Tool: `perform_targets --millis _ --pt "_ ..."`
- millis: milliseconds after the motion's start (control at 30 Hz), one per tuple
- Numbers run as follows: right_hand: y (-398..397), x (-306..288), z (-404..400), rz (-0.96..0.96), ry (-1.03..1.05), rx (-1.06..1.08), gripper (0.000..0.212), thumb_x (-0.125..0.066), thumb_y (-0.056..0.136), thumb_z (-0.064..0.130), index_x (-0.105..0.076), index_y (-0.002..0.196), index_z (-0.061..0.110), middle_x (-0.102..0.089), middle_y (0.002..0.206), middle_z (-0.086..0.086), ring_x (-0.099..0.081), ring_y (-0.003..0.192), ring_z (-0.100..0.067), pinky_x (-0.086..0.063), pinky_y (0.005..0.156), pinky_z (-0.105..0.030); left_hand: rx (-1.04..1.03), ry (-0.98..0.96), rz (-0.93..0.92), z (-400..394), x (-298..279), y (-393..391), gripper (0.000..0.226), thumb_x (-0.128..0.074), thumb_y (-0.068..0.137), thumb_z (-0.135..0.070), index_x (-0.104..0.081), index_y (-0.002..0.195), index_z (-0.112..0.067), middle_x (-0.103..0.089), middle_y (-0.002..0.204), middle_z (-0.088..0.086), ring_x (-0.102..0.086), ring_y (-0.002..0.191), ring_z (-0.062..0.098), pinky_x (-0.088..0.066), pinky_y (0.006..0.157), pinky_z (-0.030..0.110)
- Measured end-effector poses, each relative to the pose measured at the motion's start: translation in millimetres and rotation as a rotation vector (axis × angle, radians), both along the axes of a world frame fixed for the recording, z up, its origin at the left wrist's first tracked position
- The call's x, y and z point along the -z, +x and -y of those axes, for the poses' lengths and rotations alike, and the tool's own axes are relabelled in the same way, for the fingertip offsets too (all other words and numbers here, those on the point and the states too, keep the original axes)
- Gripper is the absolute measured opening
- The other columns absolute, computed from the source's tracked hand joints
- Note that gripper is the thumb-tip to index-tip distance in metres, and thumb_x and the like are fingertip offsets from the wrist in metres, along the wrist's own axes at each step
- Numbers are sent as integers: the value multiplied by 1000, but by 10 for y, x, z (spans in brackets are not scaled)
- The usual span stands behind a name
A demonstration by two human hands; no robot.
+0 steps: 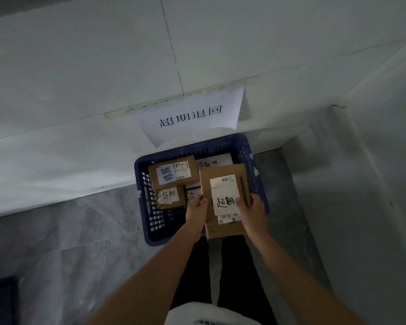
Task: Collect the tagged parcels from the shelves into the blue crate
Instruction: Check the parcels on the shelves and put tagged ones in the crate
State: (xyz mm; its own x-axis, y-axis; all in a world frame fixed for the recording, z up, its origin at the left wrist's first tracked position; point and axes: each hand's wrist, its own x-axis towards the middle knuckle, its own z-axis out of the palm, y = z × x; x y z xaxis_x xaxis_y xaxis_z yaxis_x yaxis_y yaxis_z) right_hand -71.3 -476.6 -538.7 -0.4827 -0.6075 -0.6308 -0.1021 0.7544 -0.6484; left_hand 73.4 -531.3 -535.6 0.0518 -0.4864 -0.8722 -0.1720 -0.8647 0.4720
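The left hand [197, 208] and right hand [251, 211] each clasp one side of a flat brown parcel [223, 198], held over the near right part of the blue crate [148, 231], which stands on the grey floor [68, 242] at a white wall's foot. Its white tag [225, 200] reads 超期 by hand, above a shipping label reading partly "530-" and "A36". This looks like the drop-off step: next, lowering it flat beside the tagged parcels [172, 174] already inside, under a paper sign [190, 116] reading 超期退回.
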Motion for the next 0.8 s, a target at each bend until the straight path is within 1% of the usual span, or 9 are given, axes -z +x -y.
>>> perform_targets --millis 67,200,367,433,500,567,633,700,800 --pt "-131 79 127 15 -8 -21 45 -63 89 37 -50 123 10 -63 113 -9 -67 93 -21 -59 75 -39 -31 12 -24 29 84 -156 20 -45 100 -19 -60 106 -30 -67 98 -3 -63 93 19 -52 87 35" --pt "-362 401 428 48 -15 -81 40 -61 94 28 -49 127 9 -64 112 -5 -65 94 -19 -51 63 -19 -74 13 -36 205 323 -378 29 -42 101 -24 -55 126 -30 -64 118 -1 -59 108 20 -47 90 34" --pt "-597 976 774 41 -52 -155 20 -60 94 24 -64 102 7 -65 100 -9 -64 80 -10 -50 54 -10 -150 105 -24 547 947 -529 38 -43 97 -42 -53 132 -30 -60 129 1 -57 116 25 -45 103 48" --pt "-667 1265 876 56 -35 -179 25 -58 93 33 -64 102 11 -65 106 -10 -65 85 -13 -56 65 -19 -181 133 -33 650 1150 -586 34 -41 98 -44 -60 121 -27 -64 118 1 -59 110 23 -46 101 50" --pt "-718 1510 947 74 -13 -193 34 -55 91 42 -62 109 14 -62 114 -12 -64 94 -20 -58 78 -32 -196 153 -21 716 1311 -643 42 -43 95 -50 -60 121 -23 -64 121 5 -60 111 26 -48 98 48" --pt "-740 1721 989 60 -17 -196 49 -52 90 49 -59 116 9 -58 122 -12 -62 100 -24 -56 82 -36 -190 163 -23 766 1456 -714 50 -43 94 -53 -58 127 -18 -62 125 8 -61 108 26 -54 87 39" --pt "-740 1837 1018 35 21 -201 56 -53 92 47 -52 125 2 -53 129 -12 -60 105 -26 -56 83 -35 -203 157 -40 795 1516 -791 42 -40 98 -46 -58 122 -16 -64 113 6 -61 97 21 -55 78 34" --pt "-754 1900 1041 35 32 -209 55 -55 94 39 -46 133 2 -52 133 -14 -60 109 -27 -56 84 -34 -225 164 -37 822 1559 -875 40 -40 98 -45 -57 123 -19 -64 106 4 -61 97 22 -55 87 40" --pt "-765 1920 1064 95 26 -256 58 -55 93 43 -44 139 12 -54 132 -11 -58 114 -25 -51 94 -37 -221 147 -18 844 1560 -967 38 -41 96 -46 -57 126 -30 -66 114 4 -62 103 25 -53 92 44"
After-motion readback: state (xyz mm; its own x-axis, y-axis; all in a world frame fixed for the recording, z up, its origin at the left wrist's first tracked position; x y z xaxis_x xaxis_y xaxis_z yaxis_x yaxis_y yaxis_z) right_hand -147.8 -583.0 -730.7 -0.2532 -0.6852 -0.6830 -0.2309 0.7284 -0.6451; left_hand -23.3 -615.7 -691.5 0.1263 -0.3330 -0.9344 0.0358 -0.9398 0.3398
